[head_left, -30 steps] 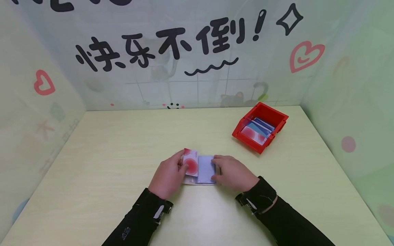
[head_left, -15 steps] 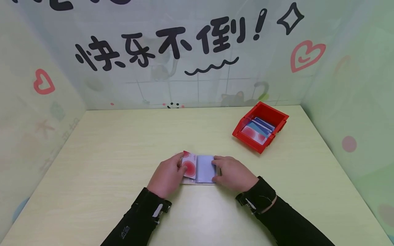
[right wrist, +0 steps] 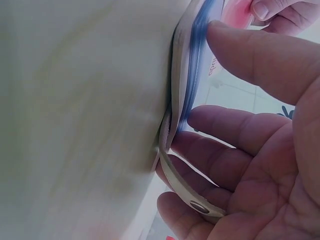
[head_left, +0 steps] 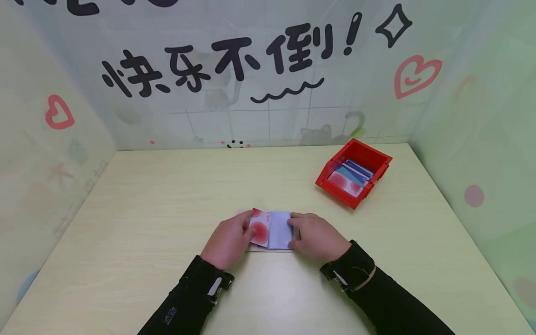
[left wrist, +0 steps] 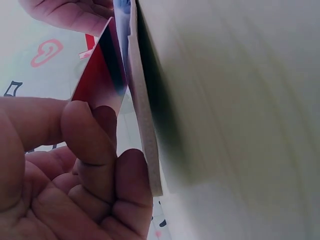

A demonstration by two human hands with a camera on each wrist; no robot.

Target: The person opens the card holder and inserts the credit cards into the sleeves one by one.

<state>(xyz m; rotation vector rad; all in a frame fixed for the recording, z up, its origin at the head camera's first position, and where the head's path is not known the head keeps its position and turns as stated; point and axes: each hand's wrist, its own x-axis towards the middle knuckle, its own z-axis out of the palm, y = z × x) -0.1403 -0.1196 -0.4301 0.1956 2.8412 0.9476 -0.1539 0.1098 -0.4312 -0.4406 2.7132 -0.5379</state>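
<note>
The card holder [head_left: 279, 231] lies flat on the table [head_left: 125, 209] between both hands. The left hand [head_left: 228, 242] pinches a red-spotted card [head_left: 260, 231], half slid into a sleeve; the right hand [head_left: 319, 237] grips the holder's far edge. Next, I'd say, push straight in.

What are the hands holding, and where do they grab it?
The left hand pinches a white card with a red circle by its left edge. The right hand holds the beige card wallet at its right edge.

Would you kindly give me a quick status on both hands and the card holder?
Left hand pinches red-and-white card at beige card holder. Right hand holds the holder open on the table. Nothing in the way.
</note>
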